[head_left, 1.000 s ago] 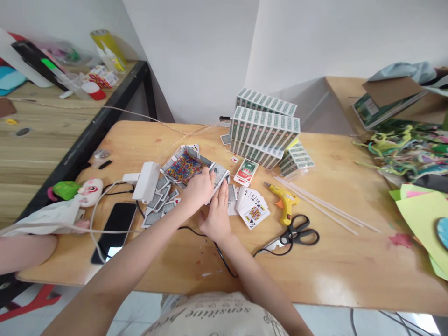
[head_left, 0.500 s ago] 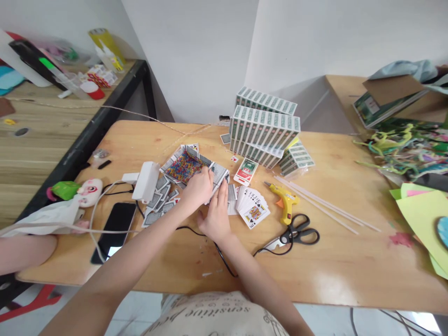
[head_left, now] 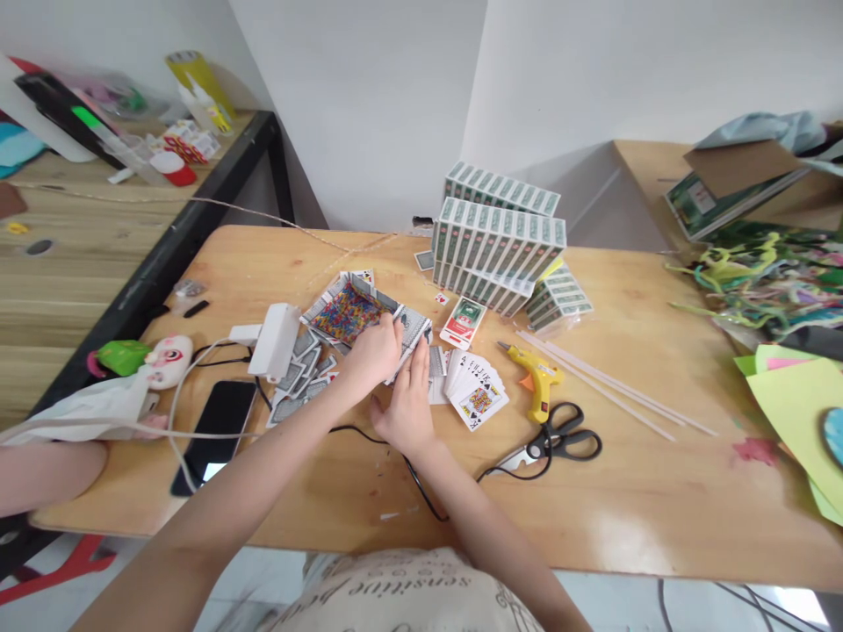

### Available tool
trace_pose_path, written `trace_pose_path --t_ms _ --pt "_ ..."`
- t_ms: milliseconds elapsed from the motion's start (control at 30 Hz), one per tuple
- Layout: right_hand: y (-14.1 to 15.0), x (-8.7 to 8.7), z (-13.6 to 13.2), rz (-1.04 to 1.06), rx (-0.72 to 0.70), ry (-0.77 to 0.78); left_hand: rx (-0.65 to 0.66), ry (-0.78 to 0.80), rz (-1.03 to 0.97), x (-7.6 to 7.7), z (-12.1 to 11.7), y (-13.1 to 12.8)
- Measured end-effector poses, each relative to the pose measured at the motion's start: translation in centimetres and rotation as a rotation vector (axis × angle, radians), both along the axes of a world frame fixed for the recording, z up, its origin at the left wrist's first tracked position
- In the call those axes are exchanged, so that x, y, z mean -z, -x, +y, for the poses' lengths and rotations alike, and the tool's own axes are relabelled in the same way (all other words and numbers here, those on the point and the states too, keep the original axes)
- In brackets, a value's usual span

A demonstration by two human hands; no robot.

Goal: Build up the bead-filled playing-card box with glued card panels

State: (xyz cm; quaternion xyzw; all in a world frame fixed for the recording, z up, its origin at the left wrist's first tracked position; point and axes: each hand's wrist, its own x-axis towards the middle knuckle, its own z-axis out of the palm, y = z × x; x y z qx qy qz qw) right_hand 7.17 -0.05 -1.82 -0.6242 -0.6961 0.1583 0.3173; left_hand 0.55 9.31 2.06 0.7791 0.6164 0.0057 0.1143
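Observation:
An open box made of playing cards [head_left: 414, 325] lies at the middle of the table, grey-patterned on its walls, with a mottled red, blue and yellow inside. My left hand [head_left: 378, 351] is closed at its inner dividing wall, fingertips curled over the edge. Against the near right side of the box my right hand [head_left: 405, 411] presses with fingers together; its thumb stays lower left, and the fingertips' exact grip is partly hidden. Loose cards [head_left: 293, 377] lie left of the box. A fan of face-up cards [head_left: 479, 399] lies just right of my right hand.
Stacked card packs [head_left: 497, 246] stand at the back, with a red-and-green card pack [head_left: 464, 321] before them. Rightward lie a yellow glue gun [head_left: 541, 382], scissors [head_left: 559, 439] and glue sticks [head_left: 612, 386]. A phone [head_left: 217, 430], white power strip [head_left: 275, 341] and cables are at left.

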Motion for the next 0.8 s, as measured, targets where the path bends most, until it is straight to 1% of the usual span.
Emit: trace_pose_path --t_ms 467,700,800 --pt "-0.07 0.18 0.12 -0.005 -0.006 -0.041 -0.008 0.026 0.023 0.07 0.07 0.00" --pt "-0.16 0.34 0.19 0.000 -0.009 -0.042 -0.033 0.062 -0.012 0.05 0.09 0.14" --pt "-0.18 0.35 0.20 0.006 -0.010 -0.037 -0.024 0.067 -0.023 -0.10 0.14 0.17"
